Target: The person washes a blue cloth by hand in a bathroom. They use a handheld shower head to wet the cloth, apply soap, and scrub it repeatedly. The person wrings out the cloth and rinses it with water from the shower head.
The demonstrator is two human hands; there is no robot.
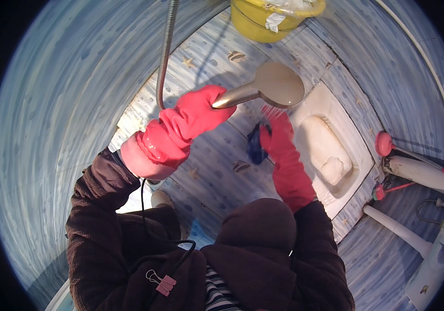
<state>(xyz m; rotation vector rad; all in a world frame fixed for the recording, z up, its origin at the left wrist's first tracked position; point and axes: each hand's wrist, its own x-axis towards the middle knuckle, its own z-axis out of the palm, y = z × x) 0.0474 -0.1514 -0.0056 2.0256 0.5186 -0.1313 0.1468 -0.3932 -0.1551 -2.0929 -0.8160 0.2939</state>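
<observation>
My left hand (202, 112), in a pink rubber glove, grips the handle of a handheld shower head (280, 85); its metal hose (165, 50) runs up from behind the glove. Thin streams of water leave the head's lower edge above my right hand (280, 136), also in a pink rubber glove. That hand is low, beside the white squat toilet (324, 144), and touches a dark blue cloth or brush-like thing (257, 144); whether its fingers close on this is unclear. The tiled floor (214, 155) below bears fish and starfish patterns.
A yellow bucket (260, 27) with white paper or plastic at its top stands by the far wall. At the right are a red plunger (384, 144), a small red-handled brush (379, 192), a white pipe (398, 229) and a toilet cistern (435, 260).
</observation>
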